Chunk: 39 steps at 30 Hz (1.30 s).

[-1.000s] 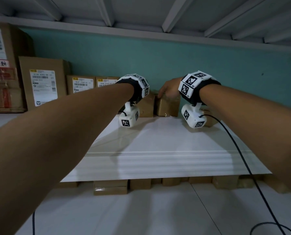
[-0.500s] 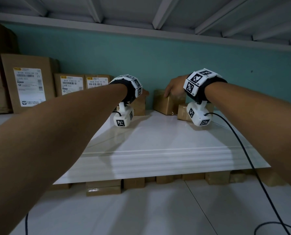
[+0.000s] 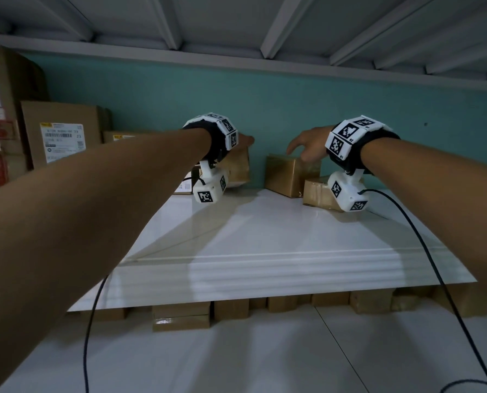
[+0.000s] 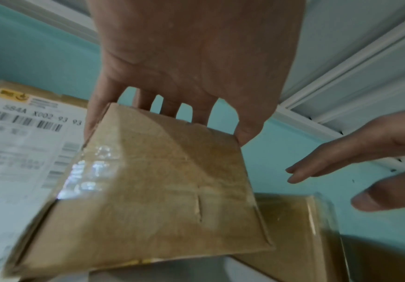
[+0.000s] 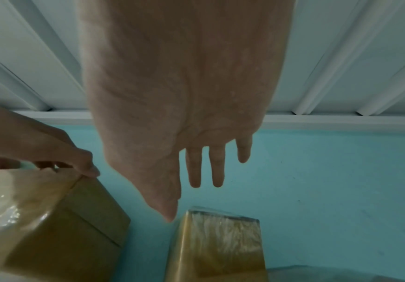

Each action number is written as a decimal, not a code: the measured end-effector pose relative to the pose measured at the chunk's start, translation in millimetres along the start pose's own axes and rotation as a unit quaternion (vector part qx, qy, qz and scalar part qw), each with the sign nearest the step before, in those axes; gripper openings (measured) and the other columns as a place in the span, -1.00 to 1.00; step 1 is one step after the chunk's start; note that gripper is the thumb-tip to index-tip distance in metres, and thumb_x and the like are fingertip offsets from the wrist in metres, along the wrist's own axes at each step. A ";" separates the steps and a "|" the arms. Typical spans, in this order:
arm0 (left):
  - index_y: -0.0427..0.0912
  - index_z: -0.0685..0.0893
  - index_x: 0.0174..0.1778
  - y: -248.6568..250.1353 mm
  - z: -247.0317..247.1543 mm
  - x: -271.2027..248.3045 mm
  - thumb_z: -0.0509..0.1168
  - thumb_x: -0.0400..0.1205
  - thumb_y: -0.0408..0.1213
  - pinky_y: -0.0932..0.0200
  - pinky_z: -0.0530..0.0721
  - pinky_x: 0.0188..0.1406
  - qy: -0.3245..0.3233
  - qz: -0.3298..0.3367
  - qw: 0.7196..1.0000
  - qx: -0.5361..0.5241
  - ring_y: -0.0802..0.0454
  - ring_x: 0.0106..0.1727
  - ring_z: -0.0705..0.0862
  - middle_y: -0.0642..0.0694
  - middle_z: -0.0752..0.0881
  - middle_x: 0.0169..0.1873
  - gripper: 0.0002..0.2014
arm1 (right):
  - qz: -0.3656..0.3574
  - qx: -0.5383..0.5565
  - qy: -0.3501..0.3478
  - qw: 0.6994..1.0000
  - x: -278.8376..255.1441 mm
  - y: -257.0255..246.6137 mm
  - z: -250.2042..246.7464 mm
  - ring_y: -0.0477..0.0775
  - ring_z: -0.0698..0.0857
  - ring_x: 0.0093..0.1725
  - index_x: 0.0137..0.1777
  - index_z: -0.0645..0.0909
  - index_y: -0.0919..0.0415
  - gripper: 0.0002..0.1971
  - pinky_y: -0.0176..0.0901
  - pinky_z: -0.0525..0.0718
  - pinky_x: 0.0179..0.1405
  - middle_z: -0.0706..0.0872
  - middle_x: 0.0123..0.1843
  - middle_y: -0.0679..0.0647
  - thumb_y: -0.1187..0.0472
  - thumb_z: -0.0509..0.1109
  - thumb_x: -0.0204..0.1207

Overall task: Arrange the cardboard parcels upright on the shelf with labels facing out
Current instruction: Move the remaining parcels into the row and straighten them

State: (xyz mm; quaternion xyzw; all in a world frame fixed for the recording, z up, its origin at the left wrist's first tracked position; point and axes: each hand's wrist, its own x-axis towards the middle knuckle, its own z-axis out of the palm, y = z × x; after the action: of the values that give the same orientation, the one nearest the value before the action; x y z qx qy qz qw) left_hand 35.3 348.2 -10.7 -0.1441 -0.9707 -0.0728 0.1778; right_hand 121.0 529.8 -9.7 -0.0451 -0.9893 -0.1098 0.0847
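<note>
My left hand [image 3: 243, 140] grips the top edge of a plain brown cardboard parcel [image 3: 238, 168] at the back of the white shelf board [image 3: 265, 245]. In the left wrist view that hand [image 4: 170, 112] has its fingers behind the parcel [image 4: 153, 190], which leans, with no label on the face that shows. My right hand [image 3: 301, 147] hovers open just above a second taped parcel [image 3: 286, 175]. In the right wrist view its fingers [image 5: 194, 171] are straight, above the parcel [image 5: 218, 242]. A third, lower parcel [image 3: 318, 192] lies beside my right wrist.
Labelled parcels [image 3: 62, 137] stand upright at the back left, next to a tall box [image 3: 1, 109]. One label [image 4: 23, 152] sits right beside the gripped parcel. Several small boxes [image 3: 180, 316] prop the white board up. Black cables [image 3: 435, 265] trail from both wrists. The teal wall [image 3: 350, 109] closes the back.
My right hand has lifted off the middle parcel and opened. The left hand has drawn its parcel leftward, so a gap has opened between the two parcels.
</note>
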 end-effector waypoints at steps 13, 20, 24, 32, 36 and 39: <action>-0.10 0.61 0.11 -18.2 -38.4 6.4 0.19 0.03 0.52 -0.05 0.74 0.06 0.026 -0.050 0.951 -0.305 -0.15 -0.13 0.79 -0.17 0.75 0.02 -0.09 | -0.018 0.088 0.007 0.996 -7.8 -23.1 -20.9 0.13 0.28 0.66 0.72 -0.21 -0.10 0.32 0.11 0.32 0.60 0.22 0.71 -0.04 -0.08 0.72 0.16; -0.14 0.57 -0.03 -24.8 -84.9 -76.2 0.09 0.59 0.28 0.21 0.50 -0.37 -0.027 -0.039 0.926 -0.374 -0.04 -0.31 0.60 -0.13 0.61 -0.24 -0.49 | -0.055 0.115 0.029 0.991 -18.8 -37.9 -30.1 0.14 0.28 0.65 0.69 -0.03 -0.10 0.24 0.16 0.29 0.61 0.24 0.70 -0.02 -0.09 0.73 0.13; -0.10 0.47 -0.29 -31.7 -95.8 -99.3 0.06 0.67 0.11 0.26 0.44 -0.26 -0.035 -0.019 0.918 -0.394 0.02 -0.34 0.53 -0.06 0.54 -0.32 -0.62 | -0.061 0.124 0.053 0.989 -31.8 -44.1 -36.3 0.13 0.33 0.62 0.64 0.15 -0.02 0.08 0.17 0.32 0.59 0.32 0.66 0.00 -0.07 0.71 0.18; -0.23 0.49 0.41 -57.7 -104.5 -132.0 0.04 0.75 -0.16 0.07 0.58 -0.35 -0.052 0.014 0.951 -0.306 -0.12 0.12 0.55 -0.19 0.54 0.37 -0.63 | -0.059 0.133 0.073 0.987 -71.1 -66.2 -51.0 0.07 0.45 0.50 0.58 0.28 0.05 -0.04 0.03 0.41 0.52 0.44 0.55 -0.01 -0.06 0.68 0.22; -0.19 0.50 0.46 -67.1 -105.8 -148.7 0.13 0.73 -0.15 0.06 0.62 -0.25 -0.048 0.015 0.958 -0.281 -0.14 0.25 0.61 -0.14 0.50 0.45 -0.61 | -0.046 0.129 0.092 0.986 -90.8 -79.4 -63.2 0.10 0.50 0.43 0.58 0.30 0.10 -0.08 -0.02 0.46 0.46 0.44 0.52 0.04 -0.08 0.65 0.27; -0.23 0.50 0.43 -71.6 -104.5 -157.2 0.09 0.72 -0.25 0.08 0.66 -0.32 -0.040 0.037 0.970 -0.237 -0.20 0.25 0.62 -0.18 0.53 0.39 -0.63 | -0.031 0.143 0.099 0.984 -102.1 -89.3 -72.8 0.10 0.51 0.41 0.59 0.32 0.07 -0.10 -0.04 0.46 0.43 0.44 0.53 0.01 -0.20 0.59 0.30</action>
State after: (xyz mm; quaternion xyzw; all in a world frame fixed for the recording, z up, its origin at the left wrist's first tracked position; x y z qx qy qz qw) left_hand 188.1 220.3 22.0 -0.2210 -0.9261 -0.2884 0.1018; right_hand 223.1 419.4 23.5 0.0097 -0.9825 0.0266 0.1841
